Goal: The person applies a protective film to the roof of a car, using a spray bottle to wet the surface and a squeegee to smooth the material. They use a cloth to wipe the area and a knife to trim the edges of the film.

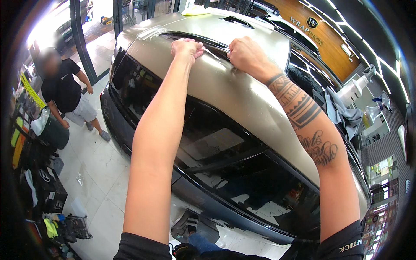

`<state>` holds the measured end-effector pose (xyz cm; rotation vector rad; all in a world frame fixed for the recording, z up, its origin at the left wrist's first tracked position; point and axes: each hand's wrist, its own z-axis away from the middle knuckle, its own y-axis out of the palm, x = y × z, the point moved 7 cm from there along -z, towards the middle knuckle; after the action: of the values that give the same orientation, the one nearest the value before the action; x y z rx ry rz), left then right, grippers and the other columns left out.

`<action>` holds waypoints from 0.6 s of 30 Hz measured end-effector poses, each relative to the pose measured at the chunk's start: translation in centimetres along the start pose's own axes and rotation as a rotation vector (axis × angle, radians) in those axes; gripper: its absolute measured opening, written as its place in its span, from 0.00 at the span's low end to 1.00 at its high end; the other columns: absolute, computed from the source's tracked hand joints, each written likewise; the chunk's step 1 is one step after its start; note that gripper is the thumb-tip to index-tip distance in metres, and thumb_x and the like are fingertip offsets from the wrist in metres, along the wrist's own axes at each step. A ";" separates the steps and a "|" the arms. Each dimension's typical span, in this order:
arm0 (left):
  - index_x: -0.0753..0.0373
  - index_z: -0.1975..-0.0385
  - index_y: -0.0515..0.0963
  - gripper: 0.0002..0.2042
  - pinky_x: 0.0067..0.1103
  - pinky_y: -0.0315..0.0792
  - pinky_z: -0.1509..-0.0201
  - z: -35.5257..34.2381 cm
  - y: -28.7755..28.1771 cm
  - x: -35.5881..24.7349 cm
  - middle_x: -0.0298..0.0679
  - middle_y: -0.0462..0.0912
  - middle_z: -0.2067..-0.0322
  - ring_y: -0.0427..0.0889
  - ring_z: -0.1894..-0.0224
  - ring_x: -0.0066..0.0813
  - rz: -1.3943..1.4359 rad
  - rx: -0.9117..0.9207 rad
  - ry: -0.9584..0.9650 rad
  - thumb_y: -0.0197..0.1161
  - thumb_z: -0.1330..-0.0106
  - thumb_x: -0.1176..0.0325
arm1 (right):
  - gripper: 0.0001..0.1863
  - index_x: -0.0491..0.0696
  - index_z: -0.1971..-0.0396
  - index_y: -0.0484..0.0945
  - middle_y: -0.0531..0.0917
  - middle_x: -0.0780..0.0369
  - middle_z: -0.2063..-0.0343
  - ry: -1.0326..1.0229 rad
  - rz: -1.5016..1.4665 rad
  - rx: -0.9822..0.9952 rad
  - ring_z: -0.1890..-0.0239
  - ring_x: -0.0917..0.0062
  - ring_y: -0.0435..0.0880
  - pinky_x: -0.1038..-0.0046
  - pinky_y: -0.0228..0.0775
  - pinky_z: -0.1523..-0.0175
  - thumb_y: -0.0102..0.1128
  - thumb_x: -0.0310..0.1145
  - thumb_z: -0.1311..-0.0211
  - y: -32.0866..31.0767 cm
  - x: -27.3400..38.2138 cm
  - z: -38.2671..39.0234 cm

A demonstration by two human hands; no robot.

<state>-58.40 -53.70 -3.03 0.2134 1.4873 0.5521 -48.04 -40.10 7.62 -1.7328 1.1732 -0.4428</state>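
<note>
A satin beige-gold wrap film lies over the roof and upper side of a dark car. Both my arms reach out across it. My left hand is closed, its fingers curled at the film beside a long dark strip of the roof. To its right, my right hand is also closed, knuckles up, gripping the film's edge. Folds and shiny creases spread in the film below the right hand. What lies inside the curled fingers is mostly hidden. Glossy black side windows run below the film.
A yellow cloth rests on the far roof. Spray bottles and a grey cloth are at the right. Another person stands at left, near a dark bin. Below me, a shoe shows on a dark step.
</note>
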 end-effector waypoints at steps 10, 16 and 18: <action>0.70 0.70 0.74 0.08 0.21 0.83 0.68 0.2 -0.5 1.3 0.44 0.80 0.71 0.83 0.70 0.33 0.040 -0.073 0.016 0.58 0.46 0.89 | 0.11 0.39 0.83 0.78 0.77 0.48 0.83 0.038 -0.023 0.012 0.75 0.56 0.79 0.63 0.72 0.65 0.58 0.31 0.50 0.4 -0.6 0.2; 0.70 0.71 0.76 0.08 0.19 0.82 0.72 0.7 -0.3 1.2 0.43 0.80 0.72 0.84 0.71 0.33 0.025 -0.093 0.043 0.57 0.48 0.89 | 0.10 0.39 0.81 0.79 0.77 0.48 0.82 0.014 -0.026 0.021 0.76 0.55 0.79 0.62 0.72 0.66 0.59 0.32 0.50 -0.5 -0.4 0.7; 0.69 0.72 0.76 0.08 0.18 0.82 0.73 0.6 -0.3 1.3 0.43 0.80 0.72 0.83 0.72 0.32 0.029 -0.102 0.042 0.57 0.48 0.90 | 0.09 0.40 0.81 0.80 0.79 0.48 0.80 0.011 0.000 0.032 0.74 0.56 0.81 0.62 0.74 0.65 0.56 0.30 0.52 -0.6 -0.2 0.6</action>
<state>-57.77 -53.18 -4.29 0.1453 1.4940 0.6575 -47.40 -39.63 7.89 -1.7052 1.1674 -0.4688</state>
